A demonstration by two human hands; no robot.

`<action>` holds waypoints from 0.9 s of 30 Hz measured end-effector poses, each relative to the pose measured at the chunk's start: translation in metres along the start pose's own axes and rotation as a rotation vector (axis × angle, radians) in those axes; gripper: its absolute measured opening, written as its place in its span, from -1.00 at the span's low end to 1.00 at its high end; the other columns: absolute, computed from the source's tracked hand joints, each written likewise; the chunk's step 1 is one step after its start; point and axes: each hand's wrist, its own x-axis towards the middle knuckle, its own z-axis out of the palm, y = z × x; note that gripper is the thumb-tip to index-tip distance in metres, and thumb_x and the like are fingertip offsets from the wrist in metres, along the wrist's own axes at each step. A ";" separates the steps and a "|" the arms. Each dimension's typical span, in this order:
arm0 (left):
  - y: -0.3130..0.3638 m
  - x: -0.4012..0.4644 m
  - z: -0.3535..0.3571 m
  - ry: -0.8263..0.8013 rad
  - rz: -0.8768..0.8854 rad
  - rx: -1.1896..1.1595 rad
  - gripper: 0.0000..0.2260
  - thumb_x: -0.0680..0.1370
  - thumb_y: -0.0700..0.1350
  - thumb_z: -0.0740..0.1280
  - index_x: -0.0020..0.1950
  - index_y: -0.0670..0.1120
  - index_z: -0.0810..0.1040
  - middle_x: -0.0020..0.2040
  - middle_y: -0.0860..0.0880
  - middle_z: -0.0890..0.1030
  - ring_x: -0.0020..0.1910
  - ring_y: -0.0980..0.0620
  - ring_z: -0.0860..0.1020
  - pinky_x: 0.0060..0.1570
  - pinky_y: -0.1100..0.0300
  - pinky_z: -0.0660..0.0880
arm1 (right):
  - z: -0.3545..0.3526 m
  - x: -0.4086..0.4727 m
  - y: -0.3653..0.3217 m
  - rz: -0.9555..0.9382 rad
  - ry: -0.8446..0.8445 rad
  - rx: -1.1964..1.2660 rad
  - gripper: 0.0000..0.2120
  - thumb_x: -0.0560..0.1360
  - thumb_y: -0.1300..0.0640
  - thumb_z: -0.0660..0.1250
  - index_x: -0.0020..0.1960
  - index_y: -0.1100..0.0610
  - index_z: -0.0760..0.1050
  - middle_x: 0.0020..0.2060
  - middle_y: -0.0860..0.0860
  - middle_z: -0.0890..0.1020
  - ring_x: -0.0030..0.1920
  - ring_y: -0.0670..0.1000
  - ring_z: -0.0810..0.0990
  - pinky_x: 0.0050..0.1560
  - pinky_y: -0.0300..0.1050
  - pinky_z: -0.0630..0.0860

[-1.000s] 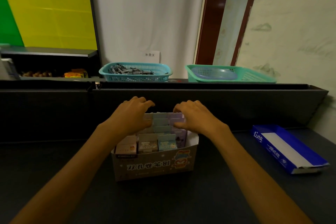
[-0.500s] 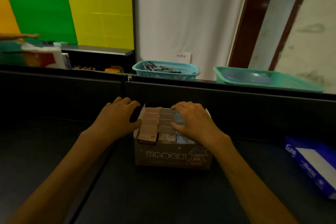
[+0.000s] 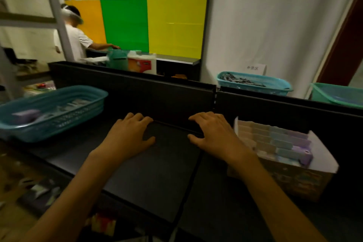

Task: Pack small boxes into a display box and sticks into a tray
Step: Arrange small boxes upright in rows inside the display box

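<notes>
The cardboard display box (image 3: 302,180) stands on the dark table at the right, filled with rows of small pastel boxes (image 3: 275,139). My right hand (image 3: 214,133) hovers just left of it with relaxed fingers, holding nothing. My left hand (image 3: 129,135) is further left over the bare table, fingers loosely spread, also holding nothing. A teal basket (image 3: 51,112) at the left holds a few small boxes. A second teal basket (image 3: 255,83) behind the partition holds dark sticks.
A black partition wall (image 3: 157,96) runs across behind the table. A green tray (image 3: 337,95) sits at the far right on the ledge. Another person in a white shirt (image 3: 72,39) works at the back left. A metal frame (image 3: 57,12) rises at the left.
The view has swung left. Both hands have left the display box, which now sits right of my right hand. The teal basket at the left has come into view.
</notes>
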 end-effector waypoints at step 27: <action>-0.390 -0.100 -0.001 0.017 -0.284 0.037 -0.48 0.48 0.17 0.30 0.39 0.06 0.32 0.26 0.01 0.45 0.25 0.00 0.38 0.13 0.05 0.46 | 0.115 0.222 -0.327 -0.215 -0.044 0.139 -0.49 0.49 -0.12 0.33 0.39 0.01 0.35 0.33 -0.02 0.46 0.32 0.02 0.39 0.36 -0.02 0.28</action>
